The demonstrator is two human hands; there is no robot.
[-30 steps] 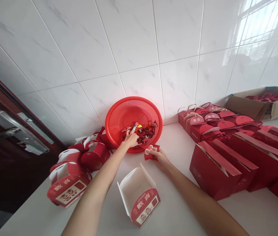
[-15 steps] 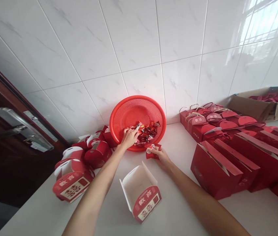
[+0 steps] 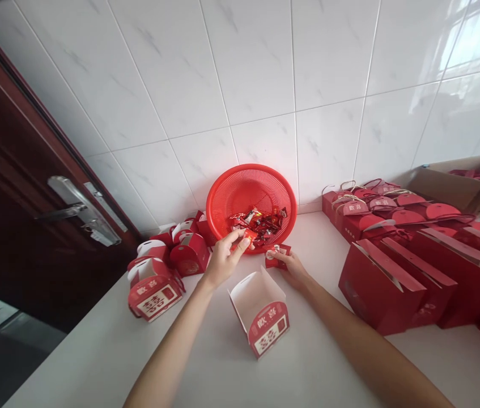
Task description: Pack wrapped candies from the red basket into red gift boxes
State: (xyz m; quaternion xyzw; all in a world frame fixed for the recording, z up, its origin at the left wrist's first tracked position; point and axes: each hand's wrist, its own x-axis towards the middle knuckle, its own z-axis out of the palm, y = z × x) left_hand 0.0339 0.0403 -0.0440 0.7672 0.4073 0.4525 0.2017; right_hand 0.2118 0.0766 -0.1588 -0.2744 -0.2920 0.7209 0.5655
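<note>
Between the thumb and fingers of my left hand [image 3: 224, 256] is a small red wrapped candy [image 3: 250, 236], held in front of the basket's near rim. My right hand [image 3: 294, 268] grips red candy packets [image 3: 277, 256] just right of the basket's lower edge; how many it holds I cannot tell. The red plastic basket [image 3: 251, 173] leans against the wall with several wrapped candies [image 3: 267, 225] lying in its lower part. Nearer to me, between my forearms, stands an open red and white gift box [image 3: 268, 326] with its flaps up.
Several closed red gift boxes [image 3: 189, 254] cluster left of the basket. Many red boxes with cord handles [image 3: 352, 207] and tall red bags [image 3: 382, 286] fill the right side. A cardboard box [image 3: 446, 187] stands far right, a door handle [image 3: 89, 212] at left.
My left hand has come out of the basket towards me, now with a candy in its fingers. My right hand keeps its packets. The whole view has shifted a little.
</note>
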